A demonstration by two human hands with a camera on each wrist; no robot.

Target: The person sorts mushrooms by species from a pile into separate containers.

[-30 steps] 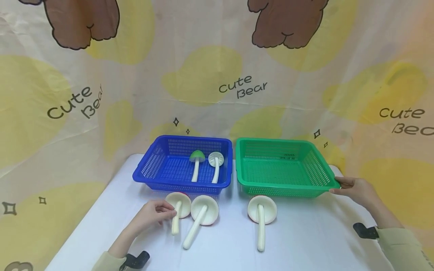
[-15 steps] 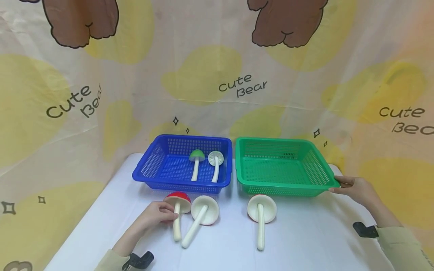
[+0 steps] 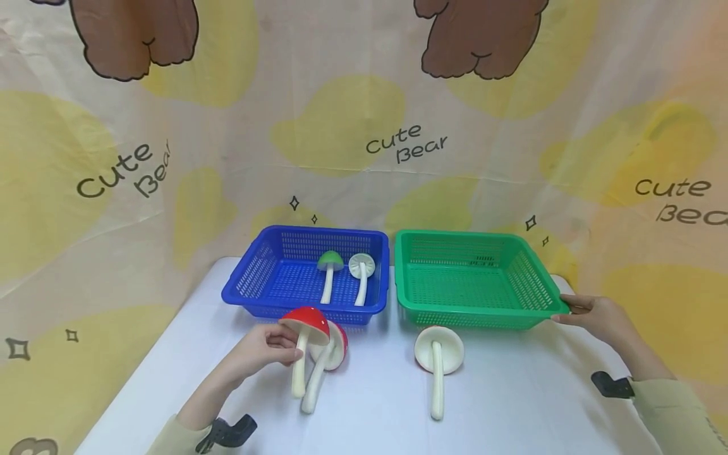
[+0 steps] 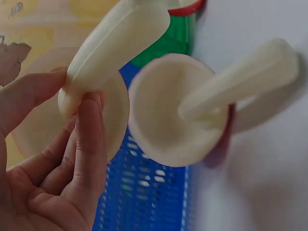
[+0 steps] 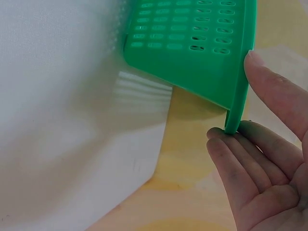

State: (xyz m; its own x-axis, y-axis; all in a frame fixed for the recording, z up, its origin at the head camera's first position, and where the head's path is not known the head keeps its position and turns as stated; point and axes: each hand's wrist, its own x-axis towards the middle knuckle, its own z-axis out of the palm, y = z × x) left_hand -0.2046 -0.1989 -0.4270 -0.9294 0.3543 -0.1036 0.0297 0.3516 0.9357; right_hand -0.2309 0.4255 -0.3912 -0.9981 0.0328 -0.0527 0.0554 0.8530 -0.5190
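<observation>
My left hand (image 3: 258,347) pinches the pale stem of a toy mushroom (image 3: 307,322), whose red cap has white dots. In the left wrist view, thumb and fingertips meet on that stem (image 4: 113,50). Just behind it lies a second red-capped mushroom (image 3: 339,346), partly covered, with its pale underside showing. Over to the right, my right hand (image 3: 600,320) holds the near right corner of the green basket (image 3: 466,318). The right wrist view has the thumb on the rim (image 5: 240,86) and fingertips under its edge. A third mushroom (image 3: 437,379) lies before this basket.
A blue basket (image 3: 247,278) stands left of the green one, holding a green-capped mushroom (image 3: 330,261) and another with its pale underside showing (image 3: 361,266). Both baskets sit on a white table (image 3: 387,404), with a printed cloth (image 3: 341,126) hanging behind.
My left hand has lifted the mushroom, tipping its red cap into view. The mushroom beside it has shifted left and turned. My right hand has stayed at the green basket's corner.
</observation>
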